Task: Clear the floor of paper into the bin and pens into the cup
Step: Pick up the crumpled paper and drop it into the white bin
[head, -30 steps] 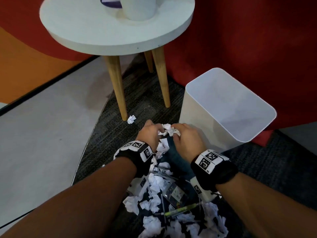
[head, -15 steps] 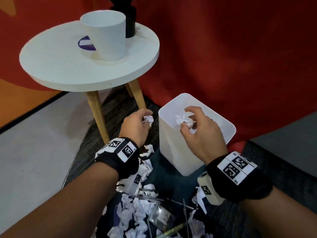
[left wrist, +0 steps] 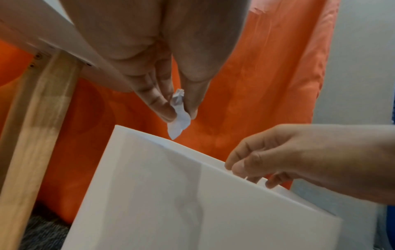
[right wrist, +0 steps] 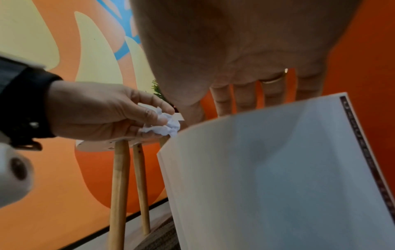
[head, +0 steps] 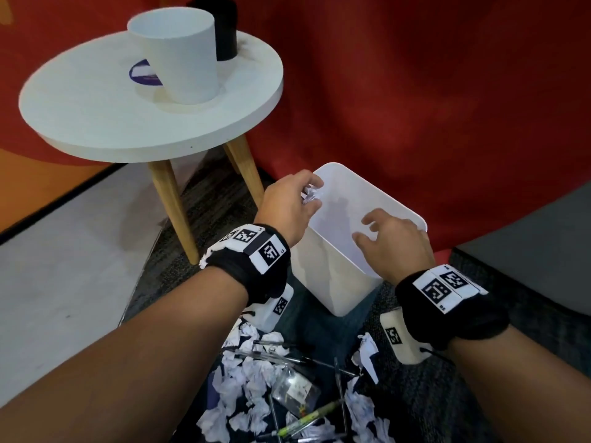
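Observation:
My left hand (head: 308, 195) pinches a crumpled white paper ball (head: 312, 196) (left wrist: 179, 116) (right wrist: 164, 124) just above the near-left corner of the white bin (head: 332, 276). My right hand (head: 367, 230) hovers over the bin's opening with fingers spread and nothing in it. In the right wrist view its straight fingers (right wrist: 244, 96) hang above the bin rim (right wrist: 267, 108). Several paper balls (head: 252, 375) and pens (head: 303, 422) lie on the dark carpet below my wrists. The white cup (head: 180, 55) stands on the round white table (head: 96, 116).
The table's wooden legs (head: 172, 206) stand left of the bin. A red curtain (head: 415, 91) hangs right behind the bin. A black cylinder (head: 224, 30) stands behind the cup. A clear plastic wrapper (head: 295, 386) lies among the papers.
My right hand has let go of its paper ball over the bin and opened. My left hand has carried its paper ball right, to the bin's rim.

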`<state>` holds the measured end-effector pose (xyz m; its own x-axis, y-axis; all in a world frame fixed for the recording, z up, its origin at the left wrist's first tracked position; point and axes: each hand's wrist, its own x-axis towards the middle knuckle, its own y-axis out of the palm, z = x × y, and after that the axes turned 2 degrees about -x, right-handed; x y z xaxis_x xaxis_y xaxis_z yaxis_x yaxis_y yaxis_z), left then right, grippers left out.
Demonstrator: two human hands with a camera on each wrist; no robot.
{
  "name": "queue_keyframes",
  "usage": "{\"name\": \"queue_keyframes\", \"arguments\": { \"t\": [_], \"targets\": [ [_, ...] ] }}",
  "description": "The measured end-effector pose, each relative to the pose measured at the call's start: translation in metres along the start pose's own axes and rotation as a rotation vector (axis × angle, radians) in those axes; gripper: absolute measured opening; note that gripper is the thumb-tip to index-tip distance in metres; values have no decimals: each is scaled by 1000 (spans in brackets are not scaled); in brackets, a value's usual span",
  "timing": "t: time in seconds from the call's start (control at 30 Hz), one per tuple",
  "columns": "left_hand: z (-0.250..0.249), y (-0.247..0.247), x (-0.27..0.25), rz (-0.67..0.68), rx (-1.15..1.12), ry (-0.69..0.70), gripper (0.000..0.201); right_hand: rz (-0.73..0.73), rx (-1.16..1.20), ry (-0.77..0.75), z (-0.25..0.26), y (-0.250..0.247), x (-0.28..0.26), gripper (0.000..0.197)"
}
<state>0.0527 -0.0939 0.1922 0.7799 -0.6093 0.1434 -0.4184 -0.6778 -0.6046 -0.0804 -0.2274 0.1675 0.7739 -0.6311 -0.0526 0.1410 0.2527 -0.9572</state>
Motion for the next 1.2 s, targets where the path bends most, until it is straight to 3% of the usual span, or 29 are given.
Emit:
{"name": "queue_keyframes", "arguments": {
  "t": [0.37, 0.57, 0.67, 0.9, 1.07, 1.2],
  "targets": [
    [6, 21, -12, 132, 121, 40, 41, -110, 137, -127, -6, -5, -10, 23],
    [5, 20, -14, 26, 57, 94, 10, -217, 291, -249, 2, -12, -19, 4],
    [12, 16, -20, -46, -22, -6, 1, -122, 355, -261, 11, -19, -28, 4],
    [46, 18, -39, -110, 34, -158, 17, 235, 195, -440, 27, -15, -45, 11],
    [64, 23, -53, -47, 123, -214, 22, 469, 7, -458, 33, 1, -53, 10],
    [87, 35, -65, 36, 217, -269, 25, 543, -90, -522, 42, 20, -56, 14]
  ]
}}
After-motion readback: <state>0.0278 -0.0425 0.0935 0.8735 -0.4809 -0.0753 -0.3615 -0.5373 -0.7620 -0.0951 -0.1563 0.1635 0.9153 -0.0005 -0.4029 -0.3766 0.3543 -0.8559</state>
